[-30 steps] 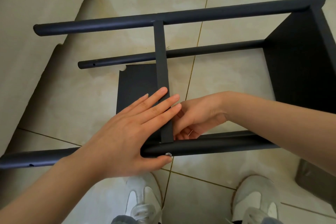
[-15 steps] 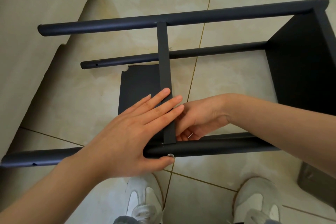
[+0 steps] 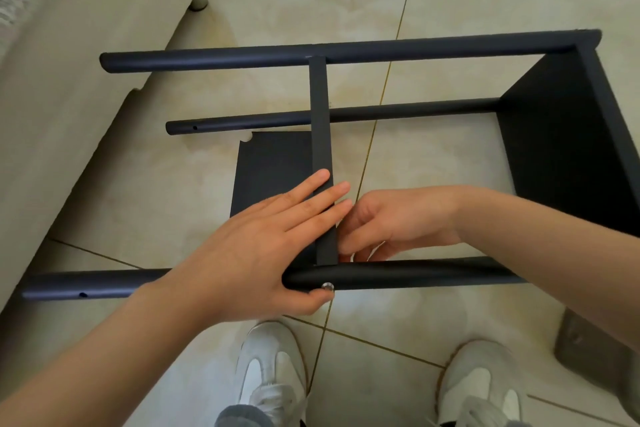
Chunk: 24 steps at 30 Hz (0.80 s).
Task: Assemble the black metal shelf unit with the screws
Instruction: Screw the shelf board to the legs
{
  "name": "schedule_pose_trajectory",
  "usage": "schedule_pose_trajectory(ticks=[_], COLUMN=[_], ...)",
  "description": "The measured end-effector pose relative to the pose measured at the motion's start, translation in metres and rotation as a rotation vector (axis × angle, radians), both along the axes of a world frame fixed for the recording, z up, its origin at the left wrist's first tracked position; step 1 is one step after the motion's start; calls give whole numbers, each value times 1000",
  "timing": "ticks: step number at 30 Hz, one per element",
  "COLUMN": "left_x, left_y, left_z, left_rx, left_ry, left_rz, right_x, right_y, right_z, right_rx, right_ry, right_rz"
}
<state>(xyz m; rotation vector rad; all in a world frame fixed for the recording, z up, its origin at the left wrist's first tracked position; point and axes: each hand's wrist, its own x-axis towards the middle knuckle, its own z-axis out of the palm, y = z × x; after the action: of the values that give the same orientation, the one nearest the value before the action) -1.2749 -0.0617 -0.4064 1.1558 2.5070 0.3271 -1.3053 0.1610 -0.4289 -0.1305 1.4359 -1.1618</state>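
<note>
The black shelf unit lies sideways on the floor. Above its near tube, the left hand presses straight, together fingers on the flat crossbar, thumb touching the screw (tube's front face). The right hand curls behind the crossbar, fingertips hidden, grip unclear.

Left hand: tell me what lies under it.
The left hand covers the flat crossbar and near tube; the screw shows at its thumb. The joint's left side is hidden.
</note>
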Motion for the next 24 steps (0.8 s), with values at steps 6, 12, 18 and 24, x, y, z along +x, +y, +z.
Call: schedule_pose_trajectory(ticks=[6, 12, 18, 24], left_x=[8, 47, 82, 110], left_y=[-1, 0, 0, 3], left_z=[6, 5, 2, 7], left_rx=[-24, 197, 449, 721], left_ry=[-3, 77, 177, -18], left_rz=[60, 272, 474, 873], right_x=[19, 57, 90, 105], right_y=[13, 14, 20, 15], right_z=[20, 28, 36, 50], right_rx=[123, 291, 456, 562], right_ry=[287, 698, 941, 1060], right_rz=[-10, -78, -90, -38])
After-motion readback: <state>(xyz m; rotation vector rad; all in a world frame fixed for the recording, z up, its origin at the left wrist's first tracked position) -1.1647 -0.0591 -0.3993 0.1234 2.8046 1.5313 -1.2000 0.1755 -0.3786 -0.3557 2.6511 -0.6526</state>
